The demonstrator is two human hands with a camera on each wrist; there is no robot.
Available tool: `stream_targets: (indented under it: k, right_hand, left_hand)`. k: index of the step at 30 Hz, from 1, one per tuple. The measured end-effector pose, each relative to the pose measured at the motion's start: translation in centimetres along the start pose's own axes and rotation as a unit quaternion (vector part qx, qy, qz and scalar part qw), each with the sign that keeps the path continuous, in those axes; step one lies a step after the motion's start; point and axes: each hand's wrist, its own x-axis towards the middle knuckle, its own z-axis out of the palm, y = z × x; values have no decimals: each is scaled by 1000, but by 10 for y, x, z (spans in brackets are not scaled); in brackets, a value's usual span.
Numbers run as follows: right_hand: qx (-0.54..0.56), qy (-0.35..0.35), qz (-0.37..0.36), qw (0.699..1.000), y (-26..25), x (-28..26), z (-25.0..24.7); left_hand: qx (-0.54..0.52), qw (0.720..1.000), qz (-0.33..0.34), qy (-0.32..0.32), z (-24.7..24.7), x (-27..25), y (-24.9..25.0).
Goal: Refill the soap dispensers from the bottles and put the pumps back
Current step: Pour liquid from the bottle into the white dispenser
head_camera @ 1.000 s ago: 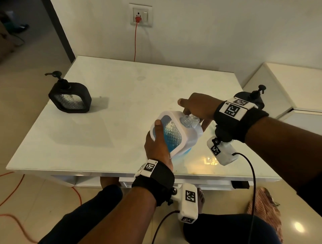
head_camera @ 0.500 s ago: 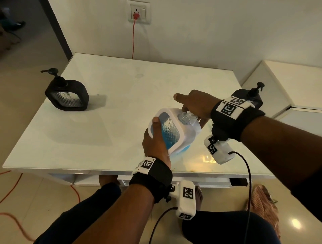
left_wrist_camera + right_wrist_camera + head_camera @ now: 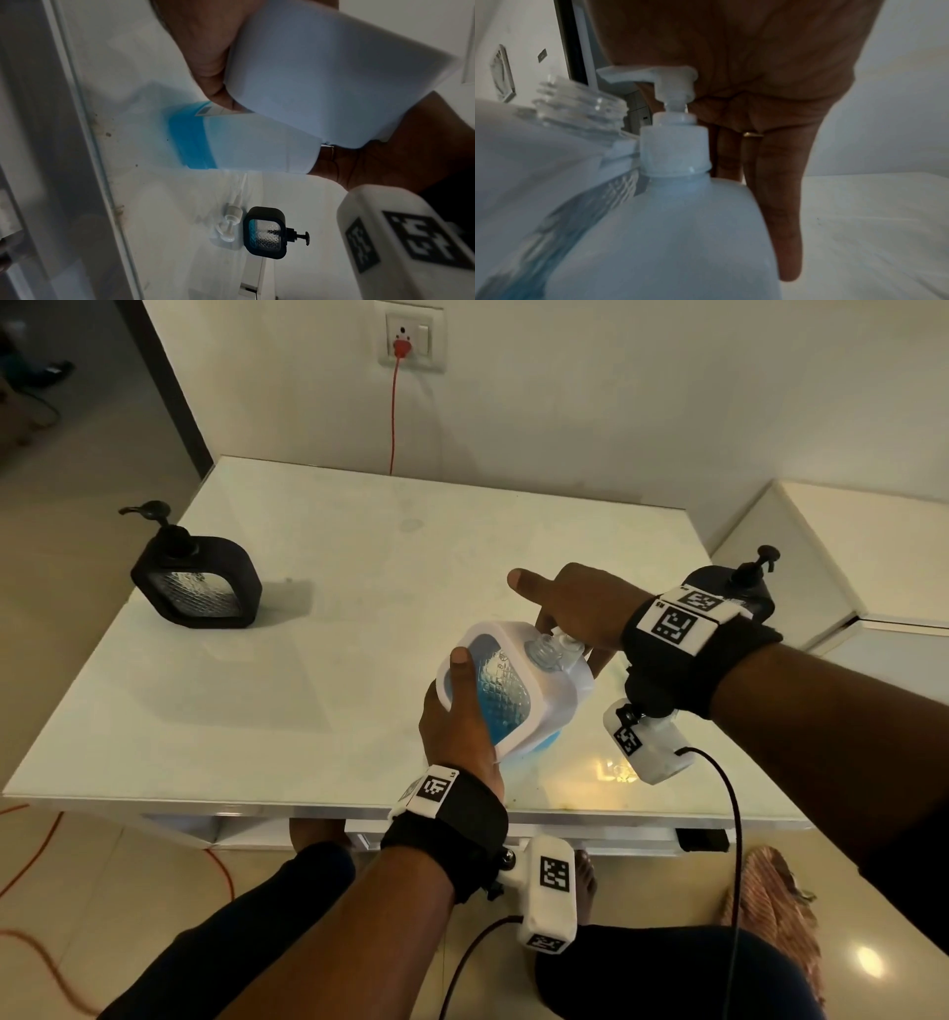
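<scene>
In the head view, the refill bottle (image 3: 575, 680) sits almost wholly hidden behind the white dispenser (image 3: 513, 690), and the right hand (image 3: 580, 608) covers its pump. The black dispenser (image 3: 739, 588) beyond that hand's wristband shows only its top. Both wrist views are motion-blurred.

White square-framed plastic dispenser (image 3: 518, 690) with clear diamond-textured window showing blue liquid, clear threaded neck (image 3: 582, 109); translucent white soap bottle (image 3: 670, 233) with white pump cap (image 3: 672, 130), blue liquid band at its base (image 3: 189, 140). Black rounded-square dispenser with silvery diamond-pattern window and black pump (image 3: 197, 582) on glossy white tabletop (image 3: 334, 588), second black dispenser (image 3: 266, 232) with blue tint at one window edge beside a loose white pump (image 3: 231, 221). Black wristbands with black-and-white square code tags (image 3: 672, 624), red cord (image 3: 393, 418) from white wall socket, gold ring (image 3: 752, 134).
</scene>
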Motion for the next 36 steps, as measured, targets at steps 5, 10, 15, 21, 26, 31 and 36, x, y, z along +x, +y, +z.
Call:
stream_targets:
  k: [5, 10, 15, 21, 26, 31, 36]
  right_hand:
    - [-51, 35, -15, 998, 6, 8, 7]
    - [-45, 32, -15, 998, 5, 8, 6]
    - [3, -3, 3, 1000, 3, 2, 0]
    - [-48, 54, -22, 997, 8, 10, 7]
    - [-19, 39, -16, 999, 6, 6, 5]
    - [-17, 5, -12, 1000, 4, 5, 1]
    - [-65, 49, -33, 996, 7, 12, 5]
  left_hand:
    - [15, 1000, 9, -5, -1, 1, -2]
    - [9, 1000, 6, -3, 0, 0, -1]
    - [-4, 1000, 7, -5, 0, -2, 0]
    - [7, 1000, 4, 0, -1, 0, -1]
    - [14, 1000, 3, 6, -2, 1, -3]
    - [-2, 1000, -10, 0, -1, 0, -1]
    - [8, 1000, -12, 1, -1, 5, -3]
